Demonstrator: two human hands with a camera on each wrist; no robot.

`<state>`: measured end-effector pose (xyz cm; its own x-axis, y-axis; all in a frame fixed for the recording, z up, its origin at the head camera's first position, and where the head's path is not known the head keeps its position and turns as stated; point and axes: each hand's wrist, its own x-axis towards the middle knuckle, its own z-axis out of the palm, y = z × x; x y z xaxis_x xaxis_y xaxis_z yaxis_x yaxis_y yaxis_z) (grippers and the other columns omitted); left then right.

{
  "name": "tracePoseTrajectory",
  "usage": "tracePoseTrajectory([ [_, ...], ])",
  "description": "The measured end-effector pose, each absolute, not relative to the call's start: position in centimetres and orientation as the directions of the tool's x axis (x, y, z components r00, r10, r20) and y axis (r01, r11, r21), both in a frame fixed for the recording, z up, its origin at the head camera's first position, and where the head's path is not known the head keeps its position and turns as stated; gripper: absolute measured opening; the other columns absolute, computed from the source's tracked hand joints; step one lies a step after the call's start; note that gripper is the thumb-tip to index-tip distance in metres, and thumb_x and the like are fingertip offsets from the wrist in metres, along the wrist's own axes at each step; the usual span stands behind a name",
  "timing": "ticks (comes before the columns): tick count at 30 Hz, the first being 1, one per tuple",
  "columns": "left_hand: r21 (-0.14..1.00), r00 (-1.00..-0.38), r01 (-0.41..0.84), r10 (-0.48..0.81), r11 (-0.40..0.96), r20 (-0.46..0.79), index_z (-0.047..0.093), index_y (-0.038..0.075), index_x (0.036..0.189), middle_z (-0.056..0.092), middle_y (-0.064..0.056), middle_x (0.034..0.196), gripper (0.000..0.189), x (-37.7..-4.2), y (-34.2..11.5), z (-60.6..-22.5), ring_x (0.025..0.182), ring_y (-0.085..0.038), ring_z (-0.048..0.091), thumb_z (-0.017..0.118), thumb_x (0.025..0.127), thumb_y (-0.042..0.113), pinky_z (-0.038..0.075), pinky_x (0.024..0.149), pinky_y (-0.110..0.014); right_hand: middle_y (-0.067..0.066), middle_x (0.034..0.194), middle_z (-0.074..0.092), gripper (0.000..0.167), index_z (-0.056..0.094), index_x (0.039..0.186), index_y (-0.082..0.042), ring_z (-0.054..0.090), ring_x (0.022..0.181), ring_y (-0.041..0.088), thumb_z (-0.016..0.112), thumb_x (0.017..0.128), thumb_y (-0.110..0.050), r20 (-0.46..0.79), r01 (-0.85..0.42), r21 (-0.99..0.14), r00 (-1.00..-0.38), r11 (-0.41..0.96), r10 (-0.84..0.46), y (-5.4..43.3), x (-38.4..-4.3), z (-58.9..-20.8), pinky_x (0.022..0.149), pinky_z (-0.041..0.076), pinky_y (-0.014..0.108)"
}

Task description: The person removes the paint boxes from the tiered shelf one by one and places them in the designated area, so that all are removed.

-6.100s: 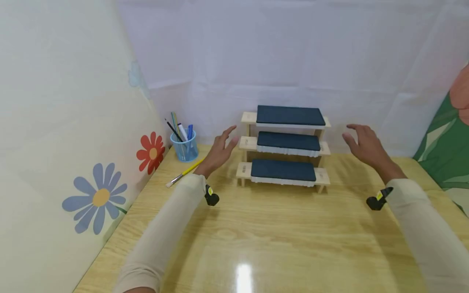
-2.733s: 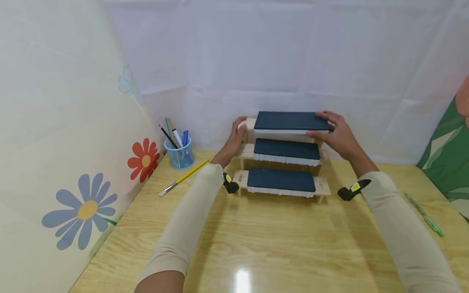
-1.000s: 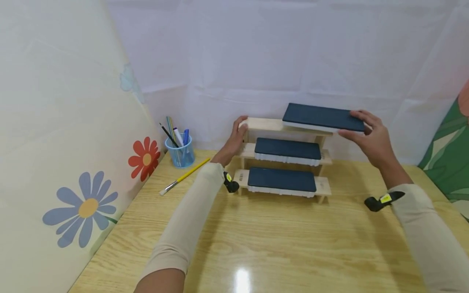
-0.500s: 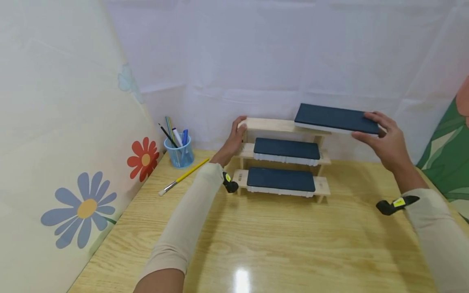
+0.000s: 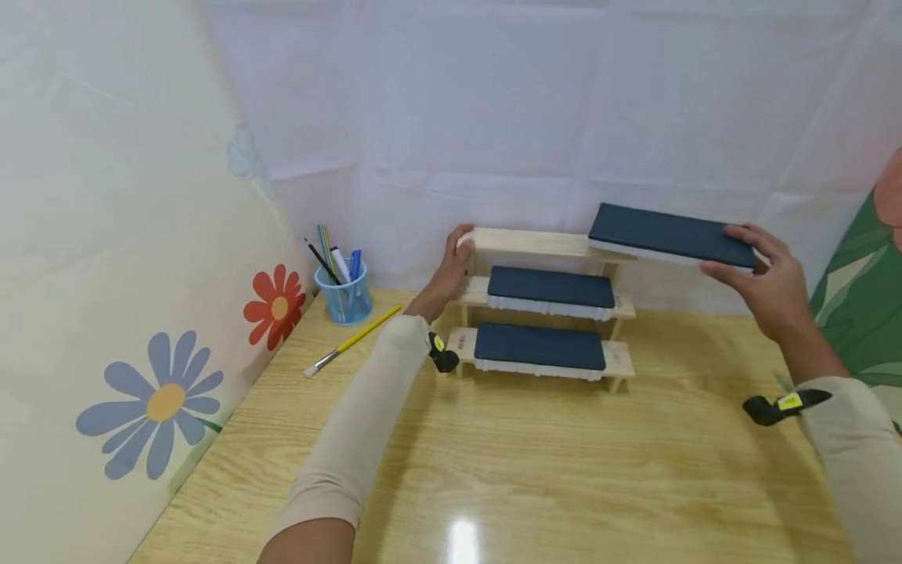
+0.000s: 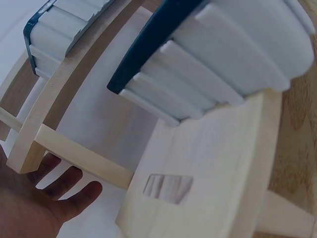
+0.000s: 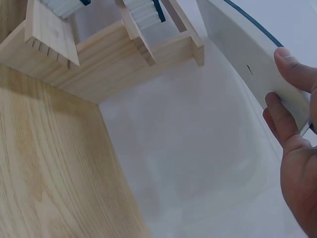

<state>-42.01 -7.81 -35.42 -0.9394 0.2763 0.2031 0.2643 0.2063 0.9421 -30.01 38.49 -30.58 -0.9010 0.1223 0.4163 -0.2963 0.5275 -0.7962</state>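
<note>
A three-step wooden display stand (image 5: 532,241) stands at the back of the table. My left hand (image 5: 445,276) grips the left end of its top shelf; in the left wrist view, curled fingers (image 6: 74,196) show past the wood. My right hand (image 5: 768,294) pinches the right end of a flat box (image 5: 665,233) with a dark blue top and white sides, thumb and fingers on opposite edges. The box slants, its left end overlapping the top shelf's right end. Two similar boxes rest below, one on the middle shelf (image 5: 551,286) and one on the lowest shelf (image 5: 539,345).
A light blue mesh pen cup (image 5: 345,296) with several pens and pencils stands at the back left. A yellow-handled paintbrush (image 5: 352,341) lies before it. A white cloth (image 5: 493,117) hangs behind the stand; flowered panels flank the table (image 5: 564,470).
My left hand has taken hold of the stand. My right hand has closed on the top box and slid it rightward, baring most of the top shelf. It has moved farther right in the last half second.
</note>
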Motion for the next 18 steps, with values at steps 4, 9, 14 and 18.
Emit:
tracePoseTrajectory([
  [4,0.930,-0.935,0.295,0.266,0.219,0.234,0.018,0.037,0.155,0.008,0.002,0.164,0.056,-42.4,-7.7,-35.9,0.150,-0.023,0.015,0.028,0.105,0.060,0.018,0.117,-0.050,-0.002,0.163,0.023,0.060,0.052,0.149,-0.024,0.037,0.139,0.015,0.074,0.093,-0.016,0.425,-0.309,-0.802,-0.896,0.511,0.126,39.1,-29.7,-30.7,0.087,0.039,0.007],
  [9,0.924,-0.935,0.305,0.258,0.232,0.244,0.019,0.037,0.154,0.009,0.002,0.164,0.054,-42.6,-7.6,-35.9,0.149,-0.022,0.016,0.026,0.106,0.060,0.019,0.117,-0.049,-0.002,0.164,0.018,0.062,0.047,0.152,-0.025,0.038,0.140,0.018,0.070,0.096,-0.013,0.414,-0.306,-0.809,-0.903,0.502,0.117,39.9,-29.0,-30.8,0.082,0.041,0.004],
  [14,0.926,-0.936,0.298,0.262,0.231,0.236,0.019,0.037,0.154,0.009,0.002,0.164,0.053,-42.6,-7.6,-35.9,0.150,-0.022,0.016,0.025,0.106,0.059,0.019,0.117,-0.049,-0.008,0.165,0.016,0.062,0.045,0.153,-0.027,0.029,0.147,0.023,0.069,0.097,-0.016,0.394,-0.278,-0.807,-0.910,0.521,0.125,40.7,-28.1,-31.1,0.082,0.038,0.004],
  [18,0.927,-0.934,0.301,0.267,0.226,0.238,0.018,0.036,0.155,0.008,0.002,0.164,0.054,-42.5,-7.6,-35.9,0.150,-0.022,0.015,0.025,0.106,0.059,0.018,0.118,-0.049,-0.009,0.166,0.015,0.062,0.044,0.153,-0.031,0.029,0.148,0.025,0.070,0.097,-0.021,0.396,-0.255,-0.792,-0.906,0.554,0.150,41.3,-27.7,-31.5,0.080,0.037,0.004],
])
